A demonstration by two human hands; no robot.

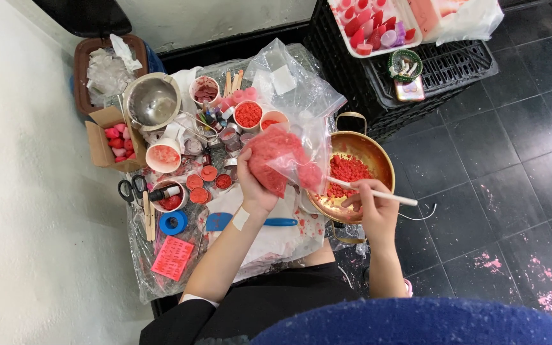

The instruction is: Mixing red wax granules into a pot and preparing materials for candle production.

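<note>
The left hand [255,185] is clenched around the lower part of a clear plastic bag of red crumbly bits [282,160], holding it up over the near-left rim of a brass-coloured bowl [378,156]. The bag's bulging, filled end sits above the fingers, and its loose, empty mouth trails away toward the far side of the low table. The right hand [373,207] pinches a thin white stick [378,193] that lies almost level, its long axis running left to right, with the left tip just under the bag's lower corner and over the bowl's near edge. A heap of red bits [347,171] already lies inside the bowl, just right of the bag. So the bowl lies right of the left hand's grip and just beyond the right hand; the right hand is nearer to it. A blue tape roll [173,222] and scissors [131,190] lie well apart to the left.
</note>
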